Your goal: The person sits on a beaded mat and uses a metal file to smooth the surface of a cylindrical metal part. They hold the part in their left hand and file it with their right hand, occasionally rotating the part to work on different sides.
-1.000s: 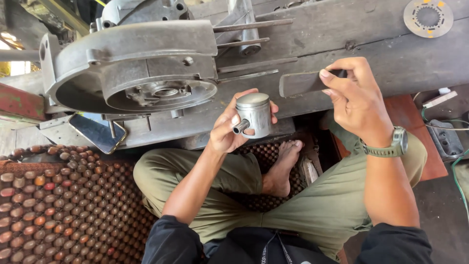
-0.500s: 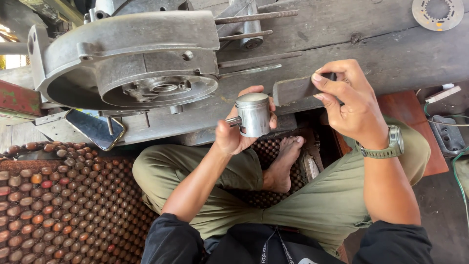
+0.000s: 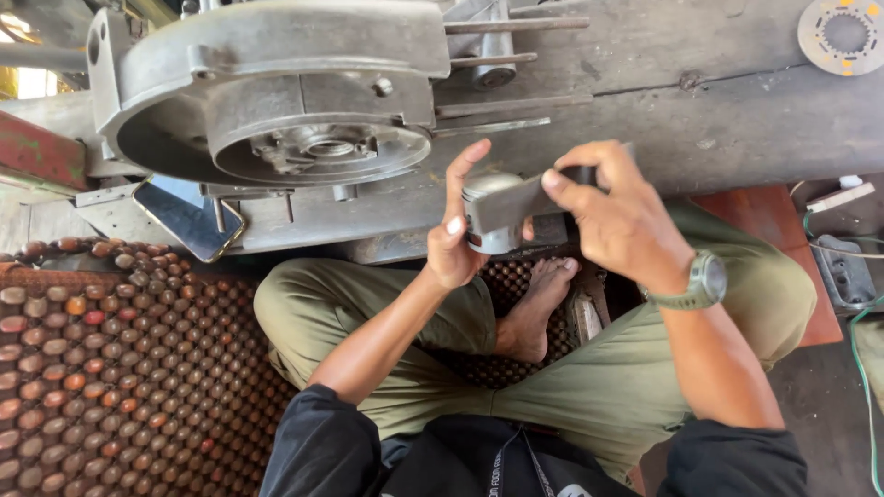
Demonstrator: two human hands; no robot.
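Note:
My left hand [image 3: 458,239] grips a silver metal piston [image 3: 486,213] upright in front of my chest, fingers wrapped round its side. In my right hand [image 3: 615,213], which has a watch on its wrist, is a flat grey strip [image 3: 529,195], pinched at one end. The strip lies across the top of the piston and touches it. Both hands are above my crossed legs, just in front of a wooden bench [image 3: 718,120].
A large grey metal engine casing [image 3: 276,83] with long studs lies on the bench. A phone [image 3: 184,219] leans under it. A round disc [image 3: 843,35] sits at the far right. A wooden beaded mat [image 3: 110,368] covers the floor to my left. Cables [image 3: 856,276] lie right.
My right hand has moved left and brought the grey strip down onto the piston's top. The left hand has kept hold of the piston.

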